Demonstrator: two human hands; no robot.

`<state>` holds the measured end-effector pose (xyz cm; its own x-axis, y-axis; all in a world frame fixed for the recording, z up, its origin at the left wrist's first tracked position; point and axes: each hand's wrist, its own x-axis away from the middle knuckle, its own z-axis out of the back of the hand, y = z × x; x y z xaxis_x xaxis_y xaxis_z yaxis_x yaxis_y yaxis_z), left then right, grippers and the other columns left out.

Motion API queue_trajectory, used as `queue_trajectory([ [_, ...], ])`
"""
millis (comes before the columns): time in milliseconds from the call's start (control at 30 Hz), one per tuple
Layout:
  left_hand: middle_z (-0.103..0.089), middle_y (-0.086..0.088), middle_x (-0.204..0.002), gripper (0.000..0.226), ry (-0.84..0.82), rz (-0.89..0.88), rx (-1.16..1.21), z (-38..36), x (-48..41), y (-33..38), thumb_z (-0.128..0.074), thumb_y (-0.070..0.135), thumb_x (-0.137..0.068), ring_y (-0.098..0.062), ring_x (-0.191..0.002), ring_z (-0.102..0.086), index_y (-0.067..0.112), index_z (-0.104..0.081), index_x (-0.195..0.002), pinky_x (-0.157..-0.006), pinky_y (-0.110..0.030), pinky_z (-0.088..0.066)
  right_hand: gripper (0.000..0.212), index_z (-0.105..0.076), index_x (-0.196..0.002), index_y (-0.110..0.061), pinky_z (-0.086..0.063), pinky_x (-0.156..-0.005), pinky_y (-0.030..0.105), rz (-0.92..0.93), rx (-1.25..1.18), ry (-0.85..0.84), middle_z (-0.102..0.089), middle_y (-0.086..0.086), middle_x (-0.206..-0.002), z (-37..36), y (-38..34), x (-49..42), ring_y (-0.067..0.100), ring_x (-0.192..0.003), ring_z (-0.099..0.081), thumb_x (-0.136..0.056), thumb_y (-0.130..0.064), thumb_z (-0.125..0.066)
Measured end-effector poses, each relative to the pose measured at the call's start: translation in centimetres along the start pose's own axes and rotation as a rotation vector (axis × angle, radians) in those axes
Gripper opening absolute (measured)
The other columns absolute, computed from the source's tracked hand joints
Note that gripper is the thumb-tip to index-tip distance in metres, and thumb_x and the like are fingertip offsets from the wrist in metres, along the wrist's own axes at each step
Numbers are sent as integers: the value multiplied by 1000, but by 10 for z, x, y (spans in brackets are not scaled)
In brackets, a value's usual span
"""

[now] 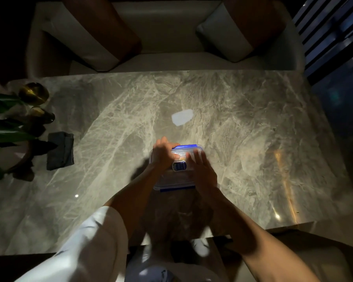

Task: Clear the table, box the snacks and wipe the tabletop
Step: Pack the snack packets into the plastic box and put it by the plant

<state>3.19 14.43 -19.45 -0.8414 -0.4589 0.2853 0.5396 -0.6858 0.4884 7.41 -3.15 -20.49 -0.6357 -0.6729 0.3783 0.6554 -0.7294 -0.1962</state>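
Clear plastic box (174, 180), blue-clipped lid on, lies under both hands on marble table (243, 129). Left hand (163, 152): fingers curled over far corner. Right hand (202, 169): fingers straight, flat on lid. Dark folded cloth (60, 151): well left of hands.

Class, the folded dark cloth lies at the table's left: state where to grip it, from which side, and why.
Pinch the folded cloth at its right edge, coming from above and the right. It lies flat on the table, so its stacked layers lift together, and that side faces bare marble, while plant leaves crowd its left.
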Motion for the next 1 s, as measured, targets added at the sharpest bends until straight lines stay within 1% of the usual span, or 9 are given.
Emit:
queue_trajectory([
  [133,-58,-5,-129,40,123,104,39,-12,45,12,-49,39,-98,-23,-121,-52,21,-57,-133,-106,-32,-38,67,-6,-156,-28,-27,-120,36,16,9,-22,2,2,-166,4,4,3,24,-154,-1,-101,-33,-42],
  [200,-52,-9,-144,46,150,64,31,-28,85,7,-50,33,-97,-28,-136,-46,16,-52,-139,-120,-43,-32,79,-11,-156,-29,-34,-115,36,20,30,-33,-5,3,-166,11,3,4,25,-153,-8,-93,-42,-56],
  [300,-47,-17,-150,61,113,-158,-197,-48,133,-14,-53,45,-91,-36,-139,-45,10,-52,-141,-116,-53,-34,90,-16,-156,-26,-35,-117,36,36,70,-45,-13,9,-165,17,2,1,27,-152,-13,-84,-47,-67],
  [533,-56,-22,-140,57,61,-228,-329,-58,131,-36,-53,44,-89,-36,-129,-57,9,-61,-133,-110,-49,-41,87,-21,-155,-18,-23,-123,37,75,83,11,-14,17,-163,7,5,-1,32,-152,-13,-85,-48,-63],
  [667,-29,1,-162,60,56,-180,-302,-54,133,-31,-40,45,-96,-15,-150,-24,26,-31,-153,-125,-24,-7,84,-11,-157,-15,-11,-125,42,121,46,-94,-3,16,-164,11,7,-3,33,-153,1,-93,-43,-57],
  [733,-43,-4,-154,57,140,-238,-400,-60,129,-34,-57,36,-92,-19,-146,-37,21,-45,-146,-125,-30,-21,82,-8,-157,-17,-8,-126,43,104,-26,-115,2,14,-165,13,7,0,32,-153,6,-94,-46,-53],
  [800,-66,-14,-131,52,114,-341,-544,-58,126,-32,-76,31,-79,-30,-122,-63,13,-66,-127,-100,-44,-54,83,-7,-157,-20,-5,-125,42,90,-102,-126,6,12,-165,14,8,3,30,-153,10,-92,-59,-42],
  [900,-72,-16,-116,48,40,-395,-595,-51,110,-35,-80,36,-75,-34,-105,-70,12,-72,-116,-83,-44,-58,112,-6,-157,-25,-4,-124,40,91,-172,-103,9,6,-166,16,10,3,25,-152,13,-63,-86,-6],
  [1000,-73,-19,-109,32,149,-383,-772,-55,107,-29,-75,19,-82,-37,-94,-71,10,-70,-112,-78,-43,-58,134,-6,-157,-27,-6,-124,40,96,-204,-83,9,3,-166,14,13,4,23,-152,13,-42,-96,12],
])
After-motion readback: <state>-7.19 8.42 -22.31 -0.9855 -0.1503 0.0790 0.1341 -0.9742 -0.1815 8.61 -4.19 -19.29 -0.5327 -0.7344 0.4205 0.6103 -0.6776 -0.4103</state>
